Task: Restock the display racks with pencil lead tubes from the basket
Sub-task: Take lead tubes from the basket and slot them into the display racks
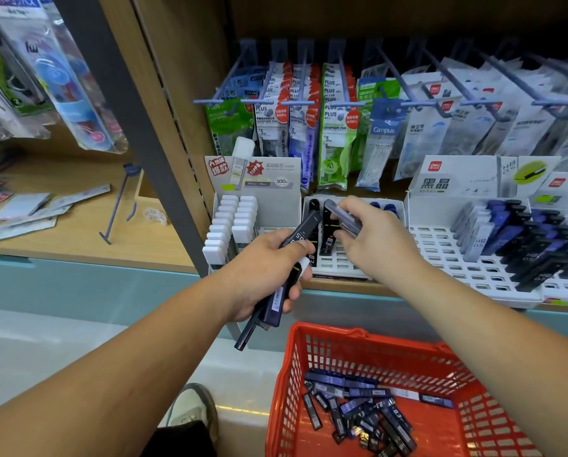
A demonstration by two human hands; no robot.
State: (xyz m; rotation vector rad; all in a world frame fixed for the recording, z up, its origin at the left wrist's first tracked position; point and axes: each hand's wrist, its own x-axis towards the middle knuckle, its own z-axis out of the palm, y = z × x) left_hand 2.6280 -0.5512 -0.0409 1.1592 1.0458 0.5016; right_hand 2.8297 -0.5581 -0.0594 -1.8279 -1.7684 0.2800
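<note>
The fingers (350,244) of the right hand (374,242) pinch a few lead tubes (340,216) above the middle rack (341,262) at frame centre. Just left, the left hand (266,275) curls round a bundle of dark tubes (277,301). That rack holds few tubes, and the right rack (447,255) shows many bare slots. The red basket (368,334), lower right, has plenty loose inside, so restocking looks well short of done.

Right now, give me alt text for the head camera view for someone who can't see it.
A person's left hand grips several dark lead tubes while the right hand holds greyish tubes at the middle white display rack; a red basket of loose tubes sits below.
</note>
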